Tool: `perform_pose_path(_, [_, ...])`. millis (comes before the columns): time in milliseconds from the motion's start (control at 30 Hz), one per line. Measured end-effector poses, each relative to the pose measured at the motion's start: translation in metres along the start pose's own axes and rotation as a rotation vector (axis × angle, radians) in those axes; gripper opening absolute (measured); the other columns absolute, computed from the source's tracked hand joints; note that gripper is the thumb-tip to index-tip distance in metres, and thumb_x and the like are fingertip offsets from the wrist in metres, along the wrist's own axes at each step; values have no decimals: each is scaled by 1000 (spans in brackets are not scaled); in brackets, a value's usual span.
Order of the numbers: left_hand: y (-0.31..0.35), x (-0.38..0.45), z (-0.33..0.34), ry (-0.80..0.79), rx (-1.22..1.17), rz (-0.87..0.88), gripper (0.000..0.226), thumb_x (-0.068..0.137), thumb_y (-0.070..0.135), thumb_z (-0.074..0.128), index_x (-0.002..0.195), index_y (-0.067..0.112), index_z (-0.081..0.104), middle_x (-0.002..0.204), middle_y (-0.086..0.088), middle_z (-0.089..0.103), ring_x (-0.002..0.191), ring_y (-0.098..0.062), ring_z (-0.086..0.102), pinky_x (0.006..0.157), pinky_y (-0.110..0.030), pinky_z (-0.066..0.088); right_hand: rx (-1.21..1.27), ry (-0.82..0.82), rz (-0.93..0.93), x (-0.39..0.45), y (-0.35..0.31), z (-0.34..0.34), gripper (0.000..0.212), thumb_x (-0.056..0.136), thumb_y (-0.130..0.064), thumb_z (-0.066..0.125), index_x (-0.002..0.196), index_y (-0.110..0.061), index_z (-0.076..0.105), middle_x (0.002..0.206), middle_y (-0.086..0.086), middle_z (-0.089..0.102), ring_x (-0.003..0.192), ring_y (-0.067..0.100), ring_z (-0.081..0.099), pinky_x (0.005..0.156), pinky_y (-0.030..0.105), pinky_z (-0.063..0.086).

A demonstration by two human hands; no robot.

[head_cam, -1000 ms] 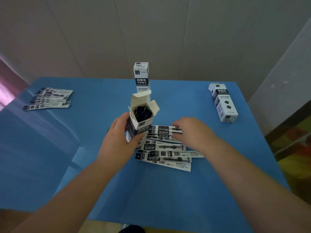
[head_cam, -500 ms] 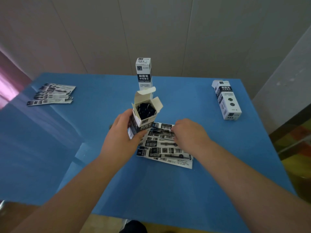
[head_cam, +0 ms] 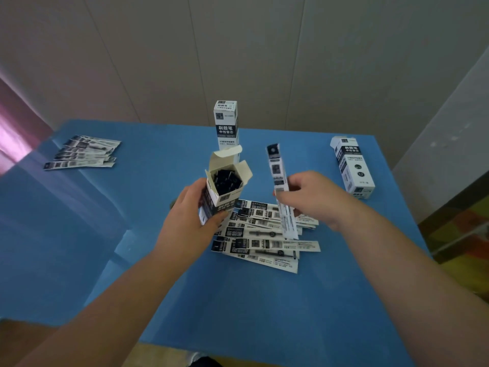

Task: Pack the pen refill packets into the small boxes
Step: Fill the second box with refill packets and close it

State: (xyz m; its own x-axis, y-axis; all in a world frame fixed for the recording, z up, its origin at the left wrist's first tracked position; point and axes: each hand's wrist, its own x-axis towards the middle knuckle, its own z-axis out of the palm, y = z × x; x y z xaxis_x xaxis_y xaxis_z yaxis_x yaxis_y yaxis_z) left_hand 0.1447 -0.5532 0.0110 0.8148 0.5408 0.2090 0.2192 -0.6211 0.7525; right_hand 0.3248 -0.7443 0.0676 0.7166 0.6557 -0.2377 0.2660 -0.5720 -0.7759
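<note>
Inside open box [head_cam: 223, 192], left-hand [head_cam: 189, 221] held: dark refill packets [head_cam: 226, 180].

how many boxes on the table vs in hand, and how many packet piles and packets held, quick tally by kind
Open box, gripped by left hand: 1
Closed boxes, one upright, one lying: 2
Lifted packet, pinched by right hand: 1
Packet piles, near and far left: 2
Total: 6
</note>
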Motion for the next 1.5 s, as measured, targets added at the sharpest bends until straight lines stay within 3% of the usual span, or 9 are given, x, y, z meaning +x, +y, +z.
perform_pose_path(67, [1, 0, 0, -6, 1, 11, 55, 82, 39, 70, 128, 53, 42, 121, 26, 53, 117, -4, 56, 96, -33, 49, 155, -6, 8, -7, -3, -9, 10, 91, -34, 73, 89, -25, 76, 78, -12, 74, 61, 5, 66, 62, 26, 54])
perform_pose_path(200, [6, 1, 1, 2, 0, 32, 51, 80, 48, 67, 116, 69, 39, 118, 35, 50, 112, 3, 56, 90, -24, 46, 476, -32, -108, -23, -17, -21, 5, 92, -17, 74, 92, -15, 79, 89, 2, 79, 81, 16, 75, 68, 23, 60])
perform_pose_path(333, [7, 1, 2, 6, -2, 32, 53, 79, 47, 67, 127, 52, 44, 121, 25, 54, 114, -3, 57, 94, -32, 49, 685, -4, -268, -35, -37, -21, 13, 96, -13, 67, 91, -12, 79, 93, 8, 79, 89, 22, 76, 74, 27, 60])
perform_pose_path(500, [7, 1, 3, 1, 31, 59, 56, 79, 48, 66, 131, 49, 43, 120, 26, 53, 114, -5, 58, 95, -35, 50, 772, 155, -356, -36, -53, -9, 8, 94, -12, 69, 91, -14, 77, 91, 7, 80, 89, 24, 76, 77, 37, 64])
perform_pose_path(633, [6, 3, 4, -11, 46, 75, 52, 80, 50, 65, 126, 53, 41, 116, 34, 51, 110, 3, 55, 88, -24, 47, 764, 245, -421, -33, -60, 0, 13, 93, -12, 71, 88, -23, 77, 90, 1, 80, 87, 18, 77, 71, 30, 63])
perform_pose_path(767, [6, 2, 6, -4, 55, 94, 56, 81, 47, 66, 129, 50, 38, 115, 30, 52, 110, 2, 56, 88, -23, 46, 711, 268, -428, -30, -62, 9, 13, 93, -14, 72, 86, -24, 77, 88, -2, 80, 83, 15, 77, 67, 24, 61])
perform_pose_path(933, [5, 1, 6, 7, 80, 107, 61, 81, 46, 66, 132, 52, 33, 114, 41, 46, 111, -2, 56, 89, -27, 48, 678, 245, -402, -25, -66, 12, 11, 92, -18, 72, 86, -25, 77, 89, -4, 80, 82, 14, 77, 68, 28, 62])
perform_pose_path(1300, [4, 0, 7, 18, 76, 118, 59, 79, 52, 62, 133, 46, 40, 120, 29, 51, 111, -1, 55, 89, -31, 50, 344, 191, -375, -18, -73, -4, 7, 86, -33, 74, 87, -27, 77, 85, -6, 79, 81, 17, 77, 80, 49, 61])
perform_pose_path(1500, [2, 1, 8, 34, 63, 117, 59, 79, 53, 64, 132, 49, 37, 117, 41, 47, 106, 3, 55, 86, -25, 47, 390, 313, -345, -17, -78, 21, 6, 85, -32, 76, 86, -26, 76, 81, -14, 77, 73, 6, 75, 73, 42, 64])
